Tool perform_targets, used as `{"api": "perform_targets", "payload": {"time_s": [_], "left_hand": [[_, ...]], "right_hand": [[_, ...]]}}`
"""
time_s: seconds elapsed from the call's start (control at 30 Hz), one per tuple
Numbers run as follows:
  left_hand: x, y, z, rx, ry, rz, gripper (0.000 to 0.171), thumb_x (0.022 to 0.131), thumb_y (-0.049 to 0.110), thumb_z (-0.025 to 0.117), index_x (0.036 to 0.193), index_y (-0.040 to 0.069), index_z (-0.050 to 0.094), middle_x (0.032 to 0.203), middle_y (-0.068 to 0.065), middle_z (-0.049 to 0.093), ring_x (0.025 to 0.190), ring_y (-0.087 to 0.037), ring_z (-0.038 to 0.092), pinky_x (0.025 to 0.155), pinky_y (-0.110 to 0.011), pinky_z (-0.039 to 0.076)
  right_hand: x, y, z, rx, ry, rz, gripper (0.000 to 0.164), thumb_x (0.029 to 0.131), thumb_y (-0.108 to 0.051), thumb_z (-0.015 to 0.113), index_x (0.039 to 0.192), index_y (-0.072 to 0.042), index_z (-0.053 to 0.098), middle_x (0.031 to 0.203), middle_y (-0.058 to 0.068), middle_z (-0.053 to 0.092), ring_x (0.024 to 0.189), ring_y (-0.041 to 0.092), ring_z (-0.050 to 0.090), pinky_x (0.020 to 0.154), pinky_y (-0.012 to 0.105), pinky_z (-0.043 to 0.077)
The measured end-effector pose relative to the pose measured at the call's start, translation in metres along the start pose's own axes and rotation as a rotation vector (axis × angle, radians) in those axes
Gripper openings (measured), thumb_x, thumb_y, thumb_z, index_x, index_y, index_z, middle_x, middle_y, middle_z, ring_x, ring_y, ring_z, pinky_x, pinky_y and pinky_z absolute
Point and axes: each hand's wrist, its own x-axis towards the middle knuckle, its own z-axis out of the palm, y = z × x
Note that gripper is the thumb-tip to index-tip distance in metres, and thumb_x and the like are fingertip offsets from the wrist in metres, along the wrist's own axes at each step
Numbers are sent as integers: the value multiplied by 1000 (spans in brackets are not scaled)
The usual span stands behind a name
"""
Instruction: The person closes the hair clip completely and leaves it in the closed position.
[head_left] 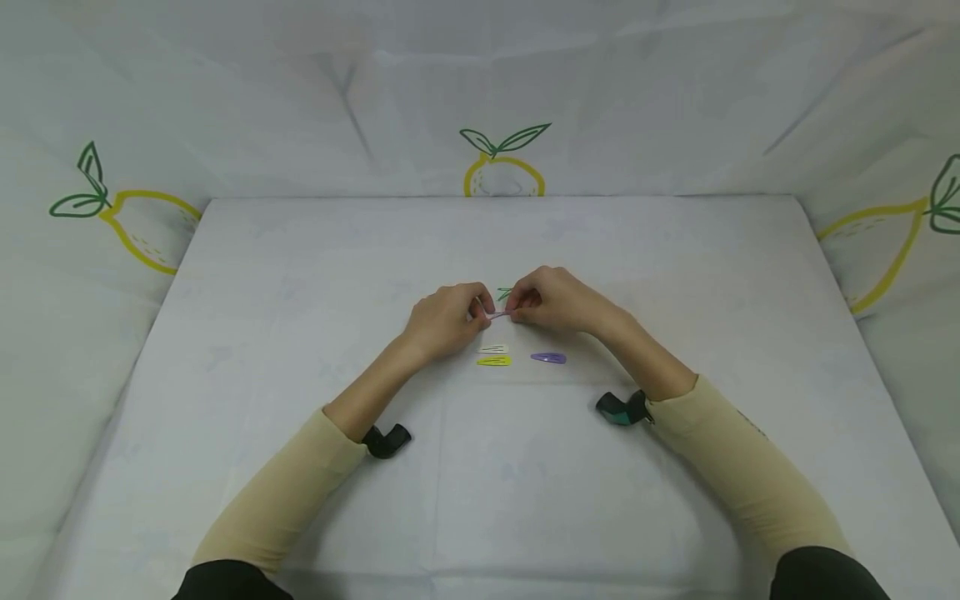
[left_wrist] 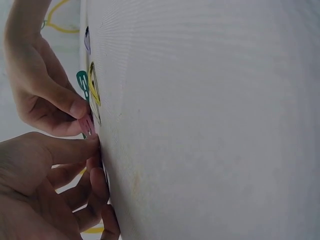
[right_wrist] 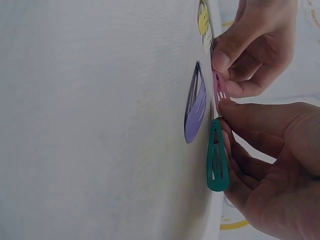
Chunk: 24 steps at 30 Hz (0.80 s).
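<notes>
Thumb and fingers of my left hand point(head_left: 444, 321) pinch one end of a pink snap hair clip point(right_wrist: 219, 87). My right hand point(head_left: 557, 302) pinches its other end, so the clip spans the two hands, low over the white cloth. A green snap hair clip point(right_wrist: 217, 160) overlaps the right fingers in the right wrist view; I cannot tell whether they hold it. On the cloth nearer to me lie a white hair clip point(head_left: 493, 349) and a yellow hair clip point(head_left: 493, 362), side by side. A purple hair clip point(head_left: 548, 358) lies to their right.
A white cloth point(head_left: 480, 500) covers the table, with white hangings printed with lemons point(head_left: 504, 175) around the far side and both sides. Small dark wrist cameras point(head_left: 388, 442) stick out by both sleeves, over the cloth.
</notes>
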Motion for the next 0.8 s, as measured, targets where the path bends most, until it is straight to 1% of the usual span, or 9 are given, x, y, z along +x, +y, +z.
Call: {"api": "perform_targets", "payload": {"time_s": [0.27,0.43,0.57,0.8], "left_hand": [[-1,0,0,-15,3,8,7,102,16,73,108,16,75,98,-1,78,86,-18,66,75,-36,48],[0,-2,1,-36,0,11,4,102,15,73,104,17,76,96,0,77,86,-18,65,75,-35,46],[1,-5,0,-54,-13,15,5,102,15,72,104,16,77,95,0,75,86,-17,63,75,-33,44],[2,-7,-2,-56,-40,18,8,103,14,70,105,15,77,95,-1,72,86,-16,60,75,-31,43]], "right_hand": [[-1,-1,1,11,5,2,5,99,-7,76,100,-6,81,89,6,72,85,19,60,82,32,48],[-2,1,1,27,-3,-17,4,99,-7,77,100,-6,80,89,6,73,85,19,60,82,32,48],[-2,3,0,36,-12,-39,4,99,-7,77,100,-7,81,90,6,74,86,19,60,82,31,48],[-1,5,-2,35,-17,-66,3,99,-7,77,100,-7,81,90,5,74,85,17,61,81,28,48]]}}
